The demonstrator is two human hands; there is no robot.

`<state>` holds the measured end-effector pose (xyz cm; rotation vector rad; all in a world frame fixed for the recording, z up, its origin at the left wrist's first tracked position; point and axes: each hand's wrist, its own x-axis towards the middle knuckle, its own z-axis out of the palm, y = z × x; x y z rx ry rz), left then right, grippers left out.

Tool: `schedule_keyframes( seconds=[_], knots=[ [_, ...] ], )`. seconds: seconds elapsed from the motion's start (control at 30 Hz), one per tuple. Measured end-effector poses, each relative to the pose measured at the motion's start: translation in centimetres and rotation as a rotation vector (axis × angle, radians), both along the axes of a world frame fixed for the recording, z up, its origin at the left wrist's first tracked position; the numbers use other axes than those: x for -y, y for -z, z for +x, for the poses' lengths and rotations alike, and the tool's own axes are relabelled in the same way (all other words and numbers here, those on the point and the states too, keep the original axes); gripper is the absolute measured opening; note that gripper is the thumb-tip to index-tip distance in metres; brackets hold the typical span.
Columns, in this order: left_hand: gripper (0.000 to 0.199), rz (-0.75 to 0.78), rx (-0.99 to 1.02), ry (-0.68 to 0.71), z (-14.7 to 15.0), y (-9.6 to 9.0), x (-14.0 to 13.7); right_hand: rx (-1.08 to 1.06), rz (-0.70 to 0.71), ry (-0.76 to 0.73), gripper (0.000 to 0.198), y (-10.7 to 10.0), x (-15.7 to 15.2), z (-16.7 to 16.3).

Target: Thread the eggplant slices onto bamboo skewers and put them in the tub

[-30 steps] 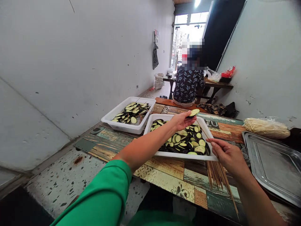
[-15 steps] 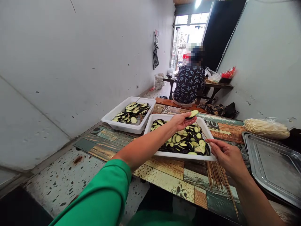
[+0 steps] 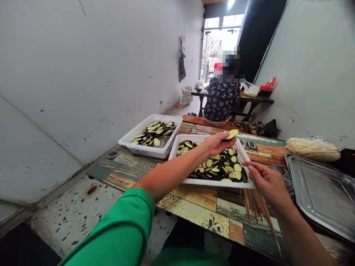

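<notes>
Left hand (image 3: 217,145): closed on an eggplant slice (image 3: 232,134), over the near tub's (image 3: 215,183) far side
Right hand (image 3: 266,181): pinching a stick (image 3: 240,154) at the near tub's right corner, angled up to the slice; piercing too small to tell
Loose slices (image 3: 209,162): many left, inside the near tub
Other tub (image 3: 149,149): left of the near tub, slices and sticks together, seemingly done
Spare sticks (image 3: 255,208): fanned before the near tub's right corner

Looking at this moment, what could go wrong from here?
The skewer in the right hand angles up toward the left hand; a slip might prick it.
The left hand holds an eggplant slice that looks fairly thin, so an off-centre push could split it.
Loose skewers lie close to the table's near edge; a bump from the right forearm might scatter them.
</notes>
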<state>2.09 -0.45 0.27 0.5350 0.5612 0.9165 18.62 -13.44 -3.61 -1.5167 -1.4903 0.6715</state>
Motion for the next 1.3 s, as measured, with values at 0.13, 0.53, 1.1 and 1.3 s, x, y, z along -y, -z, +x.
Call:
schedule_keyframes(
  seconds=[0.13,0.53,1.1,1.3],
  knots=[
    [0.015,0.044,0.021,0.023,-0.2,-0.4,0.0,0.000,0.013,0.005,0.050,-0.3,0.0,-0.1],
    [0.014,0.067,-0.094,0.107,1.6,0.4,2.4,0.272,0.196,0.053,0.046,-0.4,-0.3,-1.2],
    [0.018,-0.053,-0.135,0.075,1.9,0.5,2.3,0.405,0.171,-0.028,0.049,-0.9,-0.4,-0.9],
    [0.017,-0.053,-0.156,0.070,2.1,0.7,2.2,0.402,0.135,-0.060,0.053,-0.9,-0.5,-0.6]
  ],
)
